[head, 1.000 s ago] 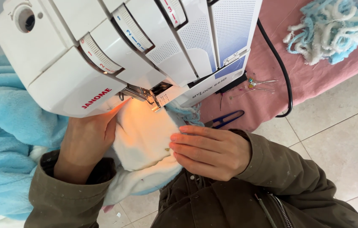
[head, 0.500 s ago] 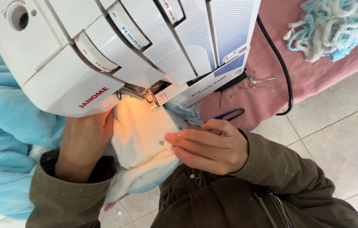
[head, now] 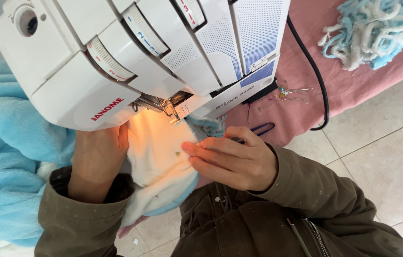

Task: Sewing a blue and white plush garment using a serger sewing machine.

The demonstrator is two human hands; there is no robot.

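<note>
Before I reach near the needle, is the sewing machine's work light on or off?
On. A warm orange glow falls on the white fleece under the sewing machine, brightest beside the presser foot.

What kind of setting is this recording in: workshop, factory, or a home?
Probably a small home or hobby sewing corner; I can't be sure. A white overlock sewing machine sits on a pink-covered table, with fleece trimmings and loose pins on it, above a tiled floor.
</note>
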